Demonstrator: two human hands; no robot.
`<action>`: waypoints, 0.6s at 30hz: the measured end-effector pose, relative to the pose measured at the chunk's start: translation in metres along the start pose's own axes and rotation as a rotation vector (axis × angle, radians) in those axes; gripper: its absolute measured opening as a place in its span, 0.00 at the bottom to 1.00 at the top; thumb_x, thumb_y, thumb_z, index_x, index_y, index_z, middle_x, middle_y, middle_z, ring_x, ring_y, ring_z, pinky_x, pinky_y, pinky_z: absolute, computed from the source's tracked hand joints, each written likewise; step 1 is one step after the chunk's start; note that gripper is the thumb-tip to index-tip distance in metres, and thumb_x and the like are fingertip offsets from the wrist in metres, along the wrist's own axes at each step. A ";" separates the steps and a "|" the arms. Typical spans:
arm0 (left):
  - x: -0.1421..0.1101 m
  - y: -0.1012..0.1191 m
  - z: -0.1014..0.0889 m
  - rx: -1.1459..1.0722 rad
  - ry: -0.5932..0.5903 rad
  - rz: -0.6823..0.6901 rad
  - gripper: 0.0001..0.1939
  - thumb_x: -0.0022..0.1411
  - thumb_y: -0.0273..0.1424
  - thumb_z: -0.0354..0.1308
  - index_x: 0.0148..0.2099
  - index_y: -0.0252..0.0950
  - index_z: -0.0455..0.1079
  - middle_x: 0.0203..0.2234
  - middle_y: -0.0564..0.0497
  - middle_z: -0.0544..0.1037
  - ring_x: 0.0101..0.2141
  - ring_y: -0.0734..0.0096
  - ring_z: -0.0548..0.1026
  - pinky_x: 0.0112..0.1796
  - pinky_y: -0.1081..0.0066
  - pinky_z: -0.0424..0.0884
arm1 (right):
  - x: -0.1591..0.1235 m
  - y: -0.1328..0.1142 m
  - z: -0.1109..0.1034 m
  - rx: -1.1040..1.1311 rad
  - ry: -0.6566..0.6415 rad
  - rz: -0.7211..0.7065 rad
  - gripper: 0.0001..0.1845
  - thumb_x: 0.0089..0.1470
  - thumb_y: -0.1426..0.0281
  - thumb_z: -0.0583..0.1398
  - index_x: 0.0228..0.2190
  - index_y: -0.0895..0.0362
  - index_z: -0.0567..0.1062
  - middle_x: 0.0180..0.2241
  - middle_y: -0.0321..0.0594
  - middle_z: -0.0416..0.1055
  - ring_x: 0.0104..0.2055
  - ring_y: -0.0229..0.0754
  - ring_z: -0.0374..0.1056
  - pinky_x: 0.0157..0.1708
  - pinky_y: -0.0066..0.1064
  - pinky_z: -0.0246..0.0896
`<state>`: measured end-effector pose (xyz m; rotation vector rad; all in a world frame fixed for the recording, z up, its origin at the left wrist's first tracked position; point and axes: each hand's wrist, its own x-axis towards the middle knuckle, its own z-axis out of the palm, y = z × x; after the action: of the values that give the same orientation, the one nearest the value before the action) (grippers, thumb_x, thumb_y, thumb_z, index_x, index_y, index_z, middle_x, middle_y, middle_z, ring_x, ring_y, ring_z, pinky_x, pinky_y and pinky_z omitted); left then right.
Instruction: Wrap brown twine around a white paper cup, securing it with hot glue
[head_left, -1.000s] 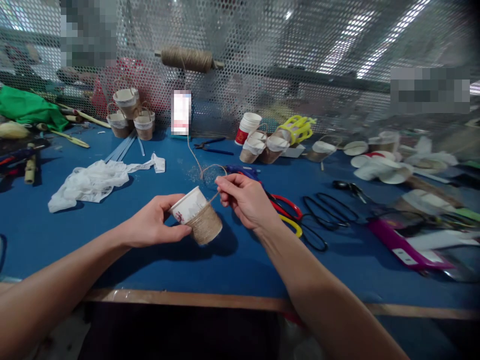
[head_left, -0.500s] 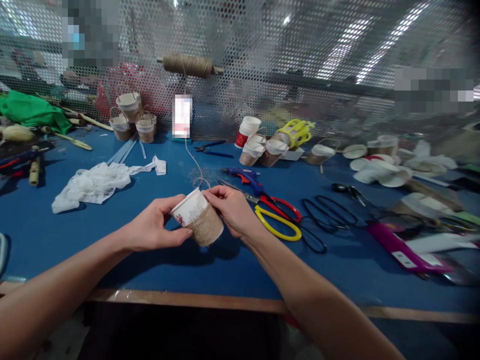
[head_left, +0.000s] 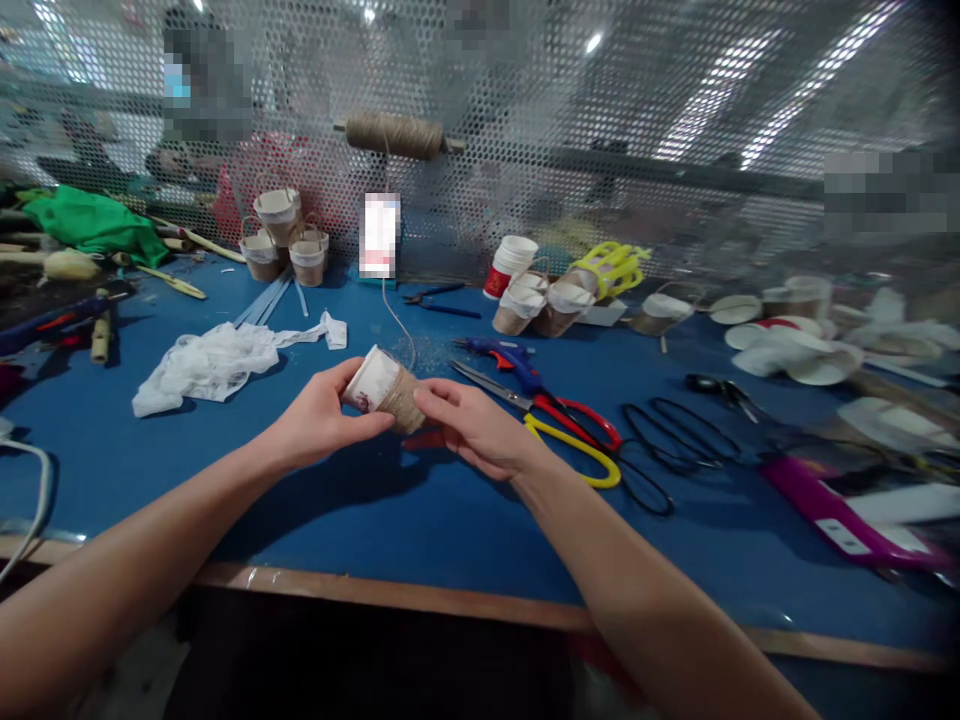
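Between my hands, above the blue table, a white paper cup point(head_left: 377, 381) lies tilted with its mouth toward the upper left. Brown twine covers its lower part in tight rows, while the part near the rim is bare white with a small dark red print. My left hand point(head_left: 324, 412) grips the rim end, thumb below and fingers behind. Around the base end, my right hand point(head_left: 480, 428) is closed, thumb on the twine. A loose strand of twine point(head_left: 400, 322) runs from behind the cup toward a twine spool point(head_left: 394, 137) on the mesh.
Scissors point(head_left: 574, 448) and a blue glue gun point(head_left: 514, 365) lie right of my hands. Crumpled white fabric point(head_left: 206, 368) is at left. Small twine-covered baskets point(head_left: 279, 215) stand at the back, near a phone point(head_left: 379, 235). A purple power strip point(head_left: 847, 515) lies far right.
The cup has turned closer to lying on its side. My right hand has shifted from the rim side down to the wrapped base. The view has swung slightly left.
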<state>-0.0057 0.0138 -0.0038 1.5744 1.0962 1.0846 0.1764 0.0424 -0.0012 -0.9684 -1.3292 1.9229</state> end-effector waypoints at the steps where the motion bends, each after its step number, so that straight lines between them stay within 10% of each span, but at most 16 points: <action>1: 0.000 -0.001 -0.001 -0.002 -0.026 0.009 0.20 0.47 0.29 0.61 0.43 0.31 0.65 0.32 0.50 0.72 0.30 0.74 0.68 0.34 0.73 0.64 | 0.000 0.001 0.000 0.012 0.000 -0.003 0.16 0.42 0.61 0.64 0.32 0.58 0.70 0.31 0.39 0.70 0.31 0.36 0.67 0.32 0.32 0.67; 7: 0.002 0.002 -0.013 -0.045 -0.075 0.041 0.17 0.47 0.30 0.63 0.41 0.33 0.68 0.34 0.50 0.74 0.35 0.69 0.70 0.40 0.70 0.65 | 0.004 0.001 -0.002 0.053 0.026 -0.002 0.16 0.43 0.60 0.63 0.31 0.58 0.72 0.28 0.40 0.71 0.30 0.37 0.68 0.29 0.29 0.66; 14: 0.010 0.004 -0.033 -0.362 0.286 0.085 0.07 0.49 0.32 0.61 0.26 0.33 0.68 0.24 0.53 0.72 0.28 0.76 0.69 0.35 0.73 0.64 | 0.008 0.000 -0.006 0.198 0.088 -0.016 0.18 0.44 0.57 0.62 0.33 0.58 0.74 0.30 0.42 0.72 0.30 0.39 0.69 0.29 0.29 0.65; 18: 0.013 -0.007 -0.025 -0.323 0.256 -0.037 0.09 0.49 0.31 0.61 0.23 0.33 0.67 0.18 0.56 0.69 0.23 0.79 0.66 0.29 0.75 0.61 | 0.009 0.002 -0.007 0.132 0.084 -0.036 0.19 0.43 0.56 0.62 0.33 0.58 0.73 0.32 0.43 0.72 0.31 0.39 0.68 0.30 0.31 0.65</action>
<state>-0.0285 0.0320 -0.0029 1.1799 1.0489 1.3892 0.1776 0.0526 -0.0066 -0.9427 -1.1494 1.8964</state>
